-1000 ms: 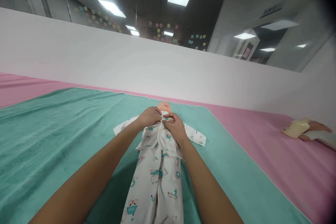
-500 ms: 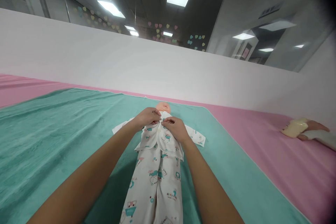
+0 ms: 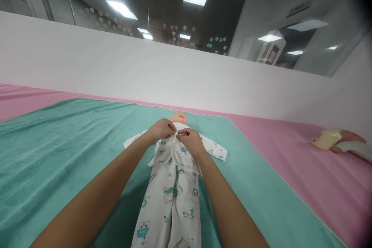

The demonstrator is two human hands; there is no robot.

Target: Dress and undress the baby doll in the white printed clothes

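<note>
pajama top beneath left hand and right hand, both pinching its front; teal blanket below, white wall behind.

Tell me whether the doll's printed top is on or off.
On: the doll's head shows above the printed top, whose sleeves spread to both sides.

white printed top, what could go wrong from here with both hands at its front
The left hand and right hand pinch close together at the upper front of the white printed top, partly hiding what they hold, so a slipping grip could go unnoticed. Its two sides part toward the hem, so they might end up uneven. Tugging might shift the doll on the green sheet.
</note>
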